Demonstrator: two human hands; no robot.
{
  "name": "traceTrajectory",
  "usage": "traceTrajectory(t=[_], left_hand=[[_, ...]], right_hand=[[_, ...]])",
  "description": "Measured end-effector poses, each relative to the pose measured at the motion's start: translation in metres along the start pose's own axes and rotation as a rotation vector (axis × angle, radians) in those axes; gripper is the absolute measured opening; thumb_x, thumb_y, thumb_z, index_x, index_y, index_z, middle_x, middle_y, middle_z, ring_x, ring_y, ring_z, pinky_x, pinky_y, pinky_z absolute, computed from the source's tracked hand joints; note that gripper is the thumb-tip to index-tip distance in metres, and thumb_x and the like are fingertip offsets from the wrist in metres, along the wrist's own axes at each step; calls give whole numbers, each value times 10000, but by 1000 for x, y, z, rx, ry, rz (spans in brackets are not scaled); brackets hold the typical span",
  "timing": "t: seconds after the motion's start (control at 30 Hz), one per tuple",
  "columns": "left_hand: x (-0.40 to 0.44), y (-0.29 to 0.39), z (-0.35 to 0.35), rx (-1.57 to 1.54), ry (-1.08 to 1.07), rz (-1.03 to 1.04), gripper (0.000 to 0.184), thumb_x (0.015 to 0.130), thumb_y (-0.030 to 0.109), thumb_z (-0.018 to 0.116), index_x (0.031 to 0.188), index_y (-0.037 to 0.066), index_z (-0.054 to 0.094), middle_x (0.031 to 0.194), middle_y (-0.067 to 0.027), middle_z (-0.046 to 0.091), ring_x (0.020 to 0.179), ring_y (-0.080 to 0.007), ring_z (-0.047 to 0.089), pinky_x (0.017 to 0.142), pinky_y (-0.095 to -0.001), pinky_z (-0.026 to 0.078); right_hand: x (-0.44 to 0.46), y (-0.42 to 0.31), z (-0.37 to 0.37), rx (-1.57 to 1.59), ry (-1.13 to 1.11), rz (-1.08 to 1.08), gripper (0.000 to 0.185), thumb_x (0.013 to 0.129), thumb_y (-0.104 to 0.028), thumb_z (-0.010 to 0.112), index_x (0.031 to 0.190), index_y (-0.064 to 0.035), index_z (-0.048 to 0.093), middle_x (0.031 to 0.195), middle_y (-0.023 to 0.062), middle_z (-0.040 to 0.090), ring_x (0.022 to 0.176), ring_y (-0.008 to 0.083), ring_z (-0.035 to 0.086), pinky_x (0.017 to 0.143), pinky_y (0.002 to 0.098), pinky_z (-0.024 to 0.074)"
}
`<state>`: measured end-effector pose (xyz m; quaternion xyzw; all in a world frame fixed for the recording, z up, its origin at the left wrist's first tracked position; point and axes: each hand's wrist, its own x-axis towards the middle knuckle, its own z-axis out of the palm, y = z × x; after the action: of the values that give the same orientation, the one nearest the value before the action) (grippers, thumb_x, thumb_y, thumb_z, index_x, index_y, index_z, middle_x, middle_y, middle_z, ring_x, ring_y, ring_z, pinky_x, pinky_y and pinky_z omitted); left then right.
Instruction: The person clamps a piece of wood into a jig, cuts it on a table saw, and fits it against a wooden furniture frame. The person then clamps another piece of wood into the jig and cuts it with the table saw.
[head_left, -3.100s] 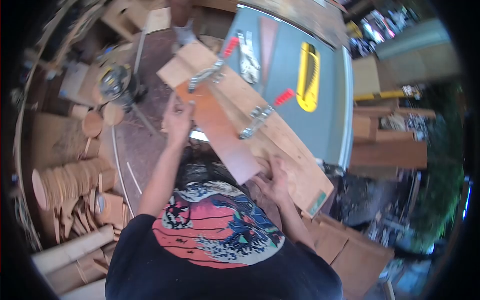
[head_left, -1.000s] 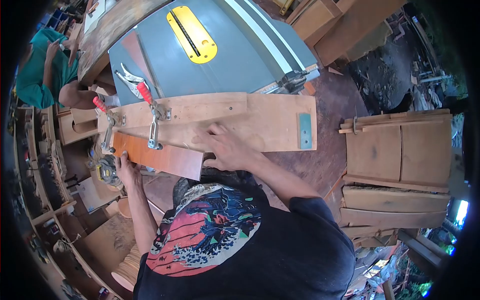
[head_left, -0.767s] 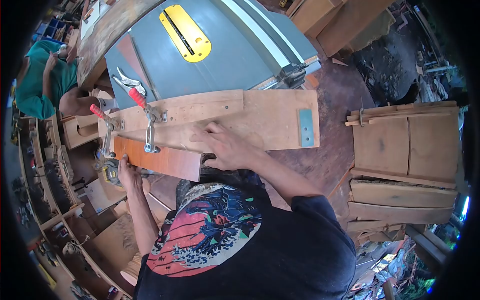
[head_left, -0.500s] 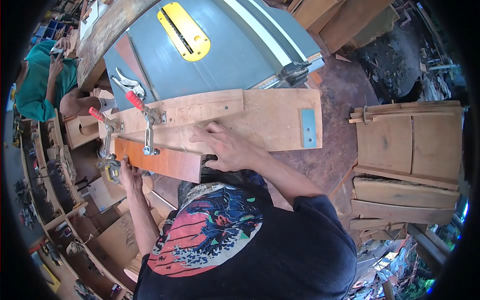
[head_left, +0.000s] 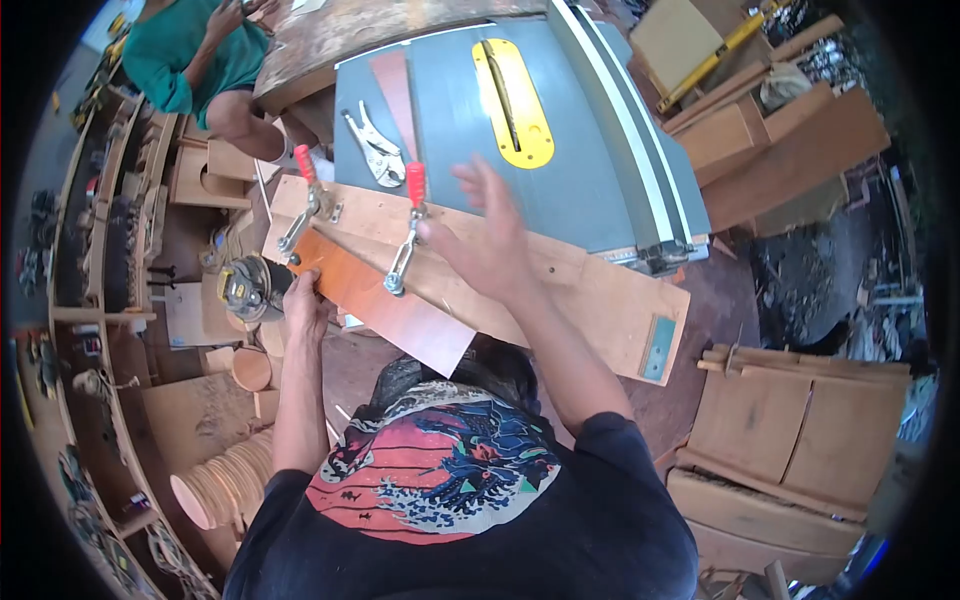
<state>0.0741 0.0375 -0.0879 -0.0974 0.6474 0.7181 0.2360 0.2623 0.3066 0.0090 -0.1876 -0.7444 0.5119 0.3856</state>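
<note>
The grey saw table (head_left: pixel 590 190) is overlapped along its near edge by the long plywood base (head_left: pixel 610 310), which is set aslant. Against the near side of that base the orange-brown board (head_left: pixel 370 305) is placed, its near-right end jutting past the edge toward the dark shirt (head_left: pixel 520 550). The placing of the board beneath the clamp arms is judged largely done; whether full pressure is applied cannot be told, so the securing may be left unfinished. The right hand (head_left: pixel 485 235) is raised above the base, beyond the board, its fingers spread and nothing seen in its grasp. By the left hand (head_left: pixel 304 300) the board's near-left edge is gripped. Just beside the right thumb, the right clamp (head_left: pixel 407 250) is seen, contact being unclear; over the board's far-left end, the left clamp (head_left: pixel 310 205) is reached.
</note>
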Motion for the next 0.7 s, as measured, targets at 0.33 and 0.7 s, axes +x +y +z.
traceTrajectory(t=[0.33, 0.7], left_hand=[[-5, 2, 8, -68, 13, 27, 358, 904, 61, 618, 1230, -56, 528, 1044, -111, 643, 863, -199, 681, 730, -367, 623], [-3, 2, 10, -19, 78, 29, 535, 866, 58, 658, 1330, -71, 426, 1004, -107, 633, 802, -162, 662, 620, -338, 609]], right_hand=[[40, -6, 50, -181, -349, 80, 244, 863, -2, 567, 1100, -14, 512, 909, 146, 662, 889, 287, 689, 778, 409, 543], [35, -8, 38, -434, -473, -391, 271, 811, 25, 597, 1070, -19, 534, 932, 158, 589, 868, 352, 608, 896, 496, 420]])
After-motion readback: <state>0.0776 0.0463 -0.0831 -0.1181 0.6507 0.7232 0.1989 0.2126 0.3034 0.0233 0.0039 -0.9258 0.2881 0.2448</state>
